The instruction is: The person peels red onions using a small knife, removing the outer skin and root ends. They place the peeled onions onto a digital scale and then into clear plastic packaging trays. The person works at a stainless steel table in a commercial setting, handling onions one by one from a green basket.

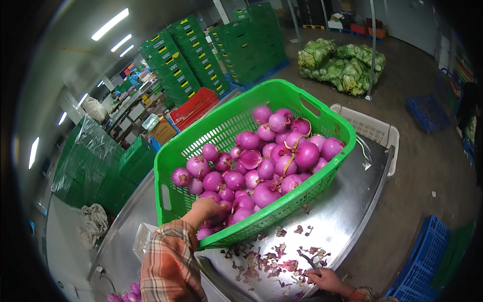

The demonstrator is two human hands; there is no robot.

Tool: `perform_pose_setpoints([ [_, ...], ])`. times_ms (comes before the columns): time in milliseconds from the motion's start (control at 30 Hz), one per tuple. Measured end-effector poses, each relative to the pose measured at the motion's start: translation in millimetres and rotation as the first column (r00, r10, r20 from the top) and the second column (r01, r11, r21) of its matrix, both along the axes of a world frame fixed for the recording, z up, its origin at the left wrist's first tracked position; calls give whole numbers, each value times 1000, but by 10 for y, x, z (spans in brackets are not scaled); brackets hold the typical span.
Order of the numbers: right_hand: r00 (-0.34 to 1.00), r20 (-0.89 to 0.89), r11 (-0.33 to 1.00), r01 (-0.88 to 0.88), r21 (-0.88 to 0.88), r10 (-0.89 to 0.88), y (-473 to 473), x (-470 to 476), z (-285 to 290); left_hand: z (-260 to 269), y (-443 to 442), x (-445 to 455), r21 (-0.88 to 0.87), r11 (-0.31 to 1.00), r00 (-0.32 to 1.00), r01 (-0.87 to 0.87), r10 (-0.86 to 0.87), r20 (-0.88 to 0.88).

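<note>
A bright green plastic basket (260, 228) full of peeled purple-red onions (266, 194) stands tilted in view on a stainless steel table (351, 188). My left hand (205, 209) reaches over its near left side and touches onions there. Its fingertips are hidden among them, so whether it grips one is unclear. At the table's near edge, my right hand (326, 281) holds a small knife (310, 260), its dark blade pointing away from me. Around the blade lie onion trimmings (264, 260), dry skins and root ends, scattered over the metal.
A clear plastic container (143, 238) sits left of the basket, with more onions (130, 292) below it. Beyond the table are a beige crate (362, 122), a red crate (194, 107), stacked green crates (169, 64) and bagged leafy vegetables (343, 66). Blue crates (419, 260) stand at right.
</note>
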State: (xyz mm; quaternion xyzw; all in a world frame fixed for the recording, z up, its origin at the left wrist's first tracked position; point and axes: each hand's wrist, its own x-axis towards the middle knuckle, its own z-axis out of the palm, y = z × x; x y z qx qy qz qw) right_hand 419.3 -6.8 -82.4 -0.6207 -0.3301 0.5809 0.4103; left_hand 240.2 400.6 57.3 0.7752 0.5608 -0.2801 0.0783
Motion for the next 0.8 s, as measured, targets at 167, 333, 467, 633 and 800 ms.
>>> perform_pose_setpoints([
  [167,998,30,999,-51,0,51,-26,-5,-30,113,-33,-320,-95,978,909,-185,207,362],
  [333,995,-89,998,-42,-48,37,-13,52,155,953,-496,-480,-494,870,161,16,485,860],
  [467,993,-7,989,-112,99,114,68,-67,257,1086,-1583,-889,-321,916,-300,242,385,873],
  [633,983,163,896,-151,417,90,266,-522,699,542,-2847,-920,-660,620,-610,425,735,297],
  [800,766,620,580,-586,566,169,468,-950,1182,-38,-3405,-1370,-793,346,-603,501,797,-33],
])
